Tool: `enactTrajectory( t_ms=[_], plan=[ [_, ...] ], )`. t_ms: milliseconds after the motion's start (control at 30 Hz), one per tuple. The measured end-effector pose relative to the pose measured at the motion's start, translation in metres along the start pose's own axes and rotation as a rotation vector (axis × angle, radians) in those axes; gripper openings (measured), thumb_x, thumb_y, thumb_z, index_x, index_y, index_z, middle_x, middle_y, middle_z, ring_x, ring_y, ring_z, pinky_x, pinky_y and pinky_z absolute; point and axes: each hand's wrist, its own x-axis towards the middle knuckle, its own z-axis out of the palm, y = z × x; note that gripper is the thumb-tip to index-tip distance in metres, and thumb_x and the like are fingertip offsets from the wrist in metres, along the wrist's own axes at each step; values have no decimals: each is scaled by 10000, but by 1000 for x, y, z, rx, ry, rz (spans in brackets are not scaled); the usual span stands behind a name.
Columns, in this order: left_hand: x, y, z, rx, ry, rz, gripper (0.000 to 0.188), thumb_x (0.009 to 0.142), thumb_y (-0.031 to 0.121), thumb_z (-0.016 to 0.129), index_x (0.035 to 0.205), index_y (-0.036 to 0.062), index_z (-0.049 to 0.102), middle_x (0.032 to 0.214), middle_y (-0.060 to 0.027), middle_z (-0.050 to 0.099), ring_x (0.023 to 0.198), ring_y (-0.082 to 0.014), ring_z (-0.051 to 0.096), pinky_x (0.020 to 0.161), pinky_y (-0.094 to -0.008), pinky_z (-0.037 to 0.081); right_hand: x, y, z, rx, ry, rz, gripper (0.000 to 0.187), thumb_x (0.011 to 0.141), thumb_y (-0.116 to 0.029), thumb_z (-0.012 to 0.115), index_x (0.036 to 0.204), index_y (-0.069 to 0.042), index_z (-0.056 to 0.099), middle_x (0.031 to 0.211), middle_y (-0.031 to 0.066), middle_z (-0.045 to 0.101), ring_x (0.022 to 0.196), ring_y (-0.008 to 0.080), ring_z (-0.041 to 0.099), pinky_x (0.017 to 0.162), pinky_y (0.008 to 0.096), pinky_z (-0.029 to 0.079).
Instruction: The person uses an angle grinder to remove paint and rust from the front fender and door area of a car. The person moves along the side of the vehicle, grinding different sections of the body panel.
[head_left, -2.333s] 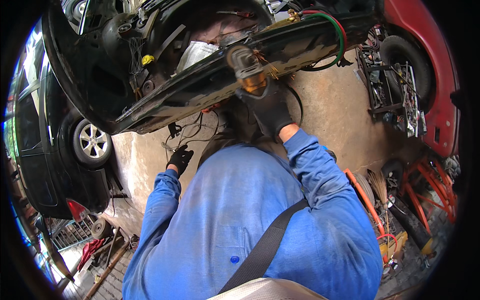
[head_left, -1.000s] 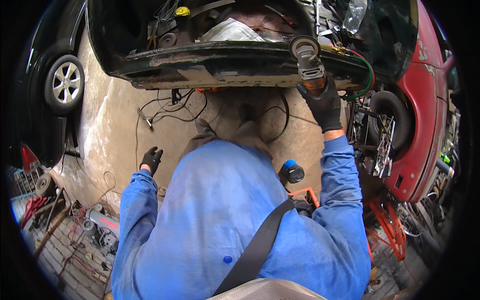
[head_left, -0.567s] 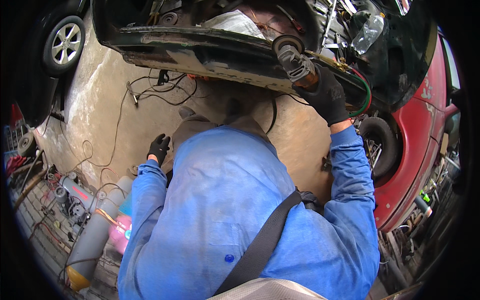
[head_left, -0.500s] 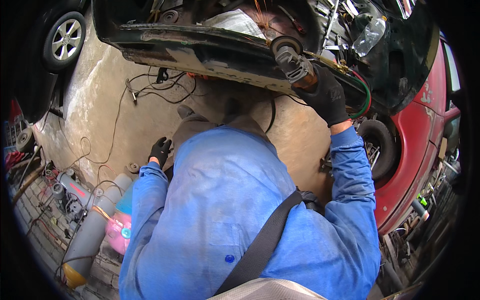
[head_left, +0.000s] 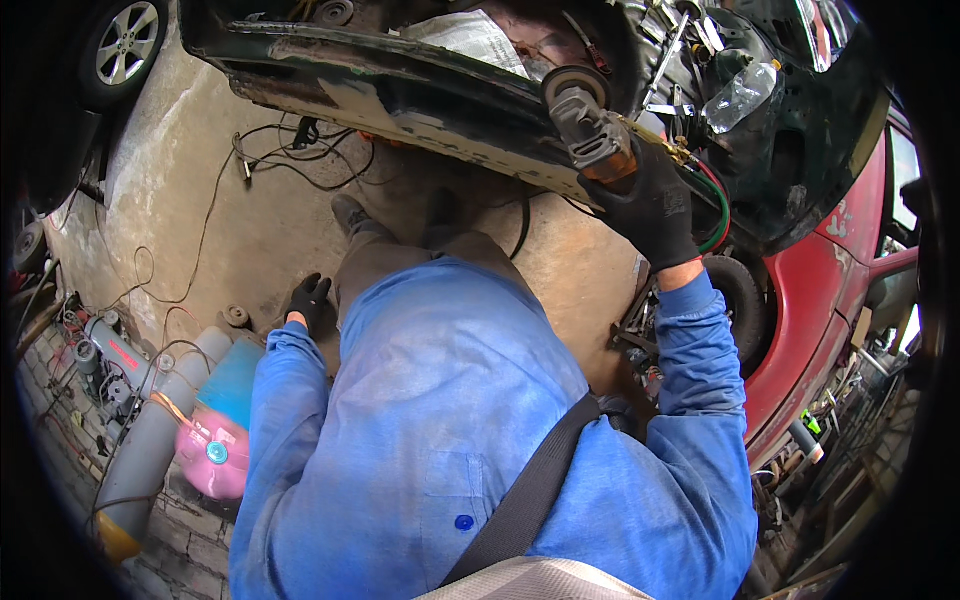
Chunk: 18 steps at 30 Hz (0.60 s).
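My right hand (head_left: 650,208), in a black glove, is closed round the body of an angle grinder (head_left: 592,132) with an orange rear part. Its round disc (head_left: 577,86) sits at the inner edge of a dark green car body (head_left: 400,88) with bare and filler-coloured patches. No sparks show at the disc. Down beside my left thigh hangs my left hand (head_left: 312,303), also gloved in black, its fingers apart and holding nothing. Just right of the grinder, red and green hoses (head_left: 722,205) with brass fittings hang over the car body's edge.
Inside the car body lie a newspaper sheet (head_left: 470,42), a plastic bottle (head_left: 742,96) and several hand tools. Black cables (head_left: 290,165) trail over the concrete floor. A grey cylinder (head_left: 150,430) and a pink container (head_left: 212,455) are at left; a red car (head_left: 815,320) stands at right.
The sparks at the grinder's disc have stopped. My view has shifted slightly, and the grinder stays in my right hand near the same edge. My left hand still hangs beside my thigh.
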Motion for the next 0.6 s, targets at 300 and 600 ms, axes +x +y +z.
enactTrajectory(
  t_ms=[300, 600],
  plan=[
    [-18, 55, -3, -35, -15, 19, 730, 1050, 452, 733, 1626, 48, 543, 1391, -223, 751, 972, -277, 778, 837, -426, 613, -2, 0, -1, -14, -15, -28, 772, 814, -396, 974, 1407, -25, 649, 1265, 199, 752, 1145, 399, 739, 956, 498, 611],
    [-13, 38, 13, -54, -35, -48, 723, 1040, 447, 752, 1627, 75, 552, 1390, -203, 746, 987, -281, 781, 863, -420, 607, 17, -20, 16, 32, -38, -26, 803, 816, -420, 973, 1429, -24, 637, 1226, 210, 750, 1101, 402, 742, 923, 503, 615]
  ],
)
